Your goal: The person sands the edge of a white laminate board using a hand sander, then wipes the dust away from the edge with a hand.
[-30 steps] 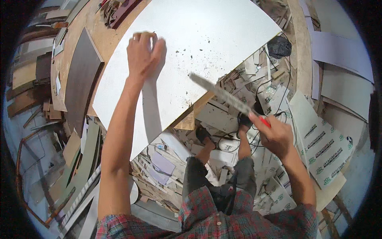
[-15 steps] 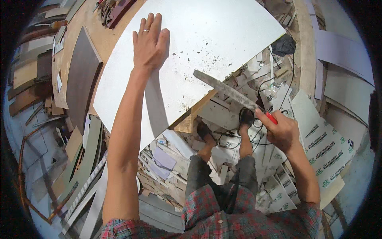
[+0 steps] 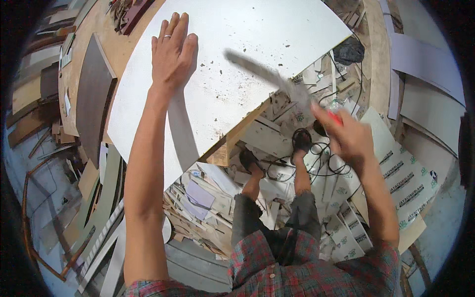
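Observation:
My left hand (image 3: 173, 49) lies flat on a large white board (image 3: 222, 104), fingers stretched out and a ring on one of them. Dark crumbs and brown dust are scattered over the board, mostly toward its right edge. In my right hand (image 3: 350, 136) is a long flat metal file (image 3: 262, 69) with a red handle, my fingers wrapped round the handle. The file is blurred by motion and slants up to the left, across the board's right edge. Whether its blade touches the edge I cannot tell.
A wooden support (image 3: 225, 151) shows under the board's near edge. A dark curved panel (image 3: 96, 94) lies on the bench at left. Offcuts, a looped black cable (image 3: 321, 148) and printed white sheets (image 3: 410, 173) cover the floor around my feet. A black bag (image 3: 349, 50) sits at right.
The file and my right hand have swung up, the file's tip moving up and left along the board's edge. My left hand stays pressed on the board; the whole view has shifted slightly.

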The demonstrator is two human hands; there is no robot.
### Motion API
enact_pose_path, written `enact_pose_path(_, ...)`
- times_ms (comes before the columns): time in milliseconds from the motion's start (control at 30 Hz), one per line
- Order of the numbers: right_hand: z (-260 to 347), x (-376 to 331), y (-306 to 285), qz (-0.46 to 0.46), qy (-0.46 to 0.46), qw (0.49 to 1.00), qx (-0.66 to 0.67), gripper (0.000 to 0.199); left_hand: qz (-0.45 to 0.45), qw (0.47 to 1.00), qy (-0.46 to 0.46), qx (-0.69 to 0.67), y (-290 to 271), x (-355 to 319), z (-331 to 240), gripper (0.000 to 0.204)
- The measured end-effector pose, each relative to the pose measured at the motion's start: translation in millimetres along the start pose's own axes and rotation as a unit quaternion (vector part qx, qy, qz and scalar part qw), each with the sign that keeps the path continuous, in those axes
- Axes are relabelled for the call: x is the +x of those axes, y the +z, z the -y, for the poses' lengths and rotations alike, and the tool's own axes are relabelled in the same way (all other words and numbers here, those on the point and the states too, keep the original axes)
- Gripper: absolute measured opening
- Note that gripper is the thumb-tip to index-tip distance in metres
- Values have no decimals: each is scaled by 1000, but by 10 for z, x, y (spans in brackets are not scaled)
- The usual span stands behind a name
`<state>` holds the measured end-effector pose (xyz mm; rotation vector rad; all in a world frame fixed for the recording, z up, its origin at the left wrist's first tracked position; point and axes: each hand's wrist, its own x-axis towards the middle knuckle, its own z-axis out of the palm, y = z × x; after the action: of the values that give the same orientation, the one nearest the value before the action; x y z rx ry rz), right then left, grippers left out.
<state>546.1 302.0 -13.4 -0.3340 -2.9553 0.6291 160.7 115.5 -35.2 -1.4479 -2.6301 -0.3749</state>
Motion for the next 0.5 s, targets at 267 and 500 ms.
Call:
enact_pose_path(267, -120, -96, -101, -20, -44, 999, 15, 66, 12, 1000, -6, -5, -7, 22, 18, 62)
enact_pose_path(500, -267, 222, -90, -16, -61, 998, 14, 83, 24, 1000, 10, -12, -48, 15, 11, 63)
